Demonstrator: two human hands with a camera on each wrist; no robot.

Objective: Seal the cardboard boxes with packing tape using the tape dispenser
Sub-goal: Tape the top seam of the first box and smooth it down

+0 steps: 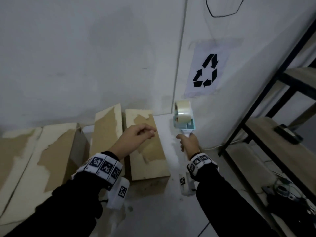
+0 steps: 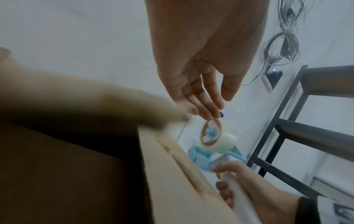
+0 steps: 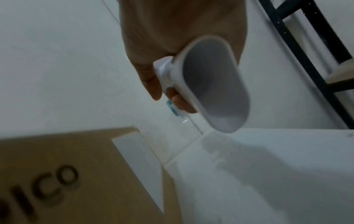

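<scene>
My right hand [image 1: 186, 142] grips the white handle [image 3: 210, 84] of the teal tape dispenser [image 1: 183, 119], which carries a roll of clear tape [image 1: 183, 109] and is held up to the right of the boxes, near the wall. My left hand [image 1: 147, 132] hovers with relaxed, loosely curled fingers above a narrow cardboard box [image 1: 148, 161] and holds nothing. In the left wrist view its fingertips [image 2: 212, 115] are just short of the tape roll [image 2: 216, 139]. Another narrow box [image 1: 107, 129] and a large box [image 1: 34, 159] stand to the left.
A black metal shelf rack [image 1: 256, 134] with wooden boards stands close on the right. A recycling sign [image 1: 206, 71] is stuck on the white wall behind. Cables [image 1: 282, 189] lie on the floor under the rack. The near box shows printed letters [image 3: 57, 178].
</scene>
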